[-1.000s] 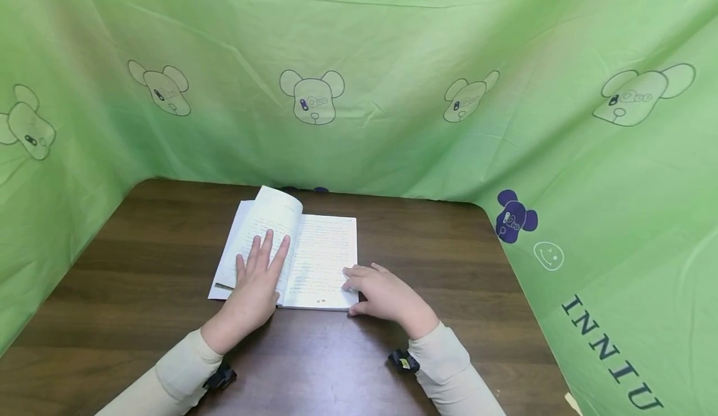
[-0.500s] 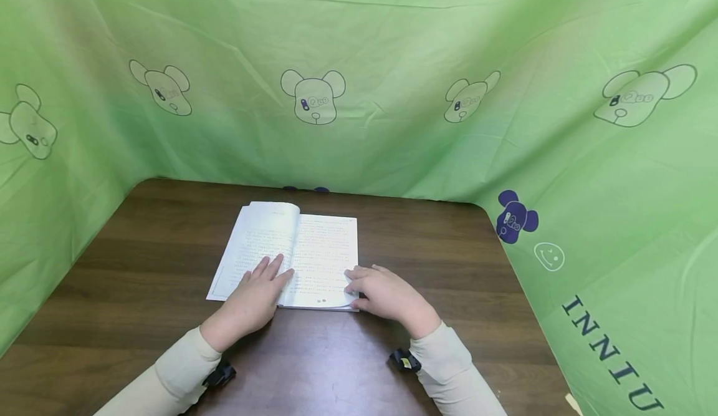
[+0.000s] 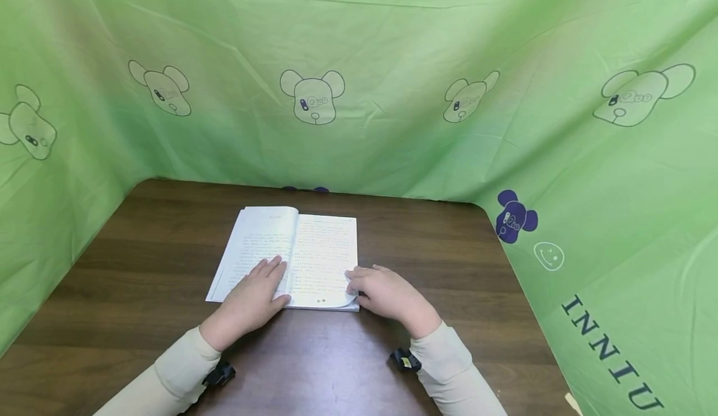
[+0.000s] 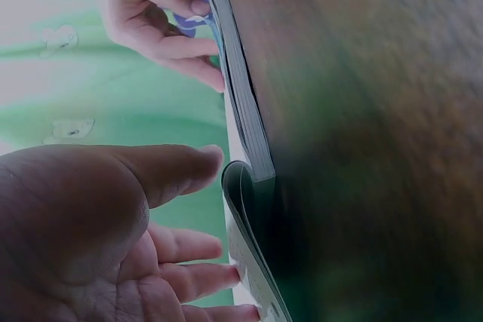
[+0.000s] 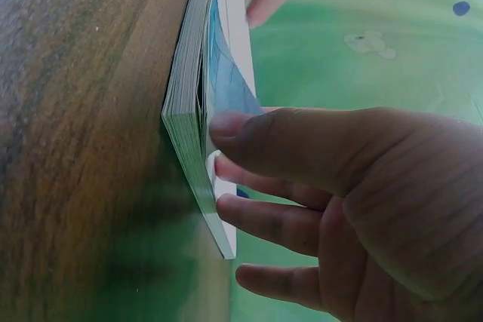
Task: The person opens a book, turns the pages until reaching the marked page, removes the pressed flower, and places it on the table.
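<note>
An open book (image 3: pixel 322 260) with printed white pages lies on the table. My left hand (image 3: pixel 252 294) rests with its fingers spread over the lower part of the left page (image 3: pixel 263 232), its thumb near the spine. My right hand (image 3: pixel 395 294) is at the book's lower right corner. In the right wrist view, the thumb (image 5: pixel 234 127) is beneath a raised page (image 5: pixel 230 77) and the fingers are on its other side, so the page is pinched by its edge. The rest of the page stack (image 5: pixel 189 88) stays flat on the table below it.
The brown wooden table (image 3: pixel 449 247) extends around the book. Green cloth (image 3: pixel 392 42) printed with bear heads hangs behind the table and along both sides. A small pale object (image 3: pixel 573 403) shows at the table's right edge.
The leaf that stood curled up on the left has come down flat. My left hand has slid lower on that page. My right thumb has lifted the lower right page corner.
</note>
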`<state>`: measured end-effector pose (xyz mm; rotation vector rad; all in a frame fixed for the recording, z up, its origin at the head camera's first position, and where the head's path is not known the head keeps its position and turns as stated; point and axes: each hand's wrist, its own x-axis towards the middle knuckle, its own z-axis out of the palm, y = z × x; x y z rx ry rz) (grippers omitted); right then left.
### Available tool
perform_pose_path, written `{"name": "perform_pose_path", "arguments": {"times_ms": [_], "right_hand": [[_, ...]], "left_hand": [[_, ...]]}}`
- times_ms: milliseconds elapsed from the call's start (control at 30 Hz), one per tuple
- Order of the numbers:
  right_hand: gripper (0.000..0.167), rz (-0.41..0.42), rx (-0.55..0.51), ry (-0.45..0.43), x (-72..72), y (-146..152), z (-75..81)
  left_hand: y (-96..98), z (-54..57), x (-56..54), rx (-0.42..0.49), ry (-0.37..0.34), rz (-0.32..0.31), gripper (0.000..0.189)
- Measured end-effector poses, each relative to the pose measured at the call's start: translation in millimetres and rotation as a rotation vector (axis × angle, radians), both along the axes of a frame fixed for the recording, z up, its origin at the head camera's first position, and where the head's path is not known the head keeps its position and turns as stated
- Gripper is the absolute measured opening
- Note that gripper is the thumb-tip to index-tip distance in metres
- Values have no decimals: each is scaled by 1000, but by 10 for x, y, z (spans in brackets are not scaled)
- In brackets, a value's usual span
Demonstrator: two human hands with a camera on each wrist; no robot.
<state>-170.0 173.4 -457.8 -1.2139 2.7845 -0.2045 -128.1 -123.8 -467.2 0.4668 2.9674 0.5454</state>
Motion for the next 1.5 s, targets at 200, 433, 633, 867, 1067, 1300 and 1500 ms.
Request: {"name": "perform_pose_path", "arguments": {"times_ms": [200,433,633,867,1067,1300,1500], "right_hand": [[12,44,-25,115,-44,-14,-16],[8,19,-94,188,-61,-41,-30],[8,-40,-149,287,-59,-50,-32],[7,-91,-211,344,-55,-59,-20],[7,-101,-237,369,-55,-65,-22],[7,-91,-269,385,-48,-83,1],[6,-79,-300,412,-35,-96,28]], "left_hand": [[-12,-7,-6,-15,-4,9,65],[7,-5,-4,-20,-8,19,66],[9,-21,-8,-19,-6,14,68],[4,-53,-18,-7,14,18,76],[8,-73,-31,-13,11,26,87],[34,-79,-26,-16,31,40,83],[48,-65,-18,-12,38,57,77]]}}
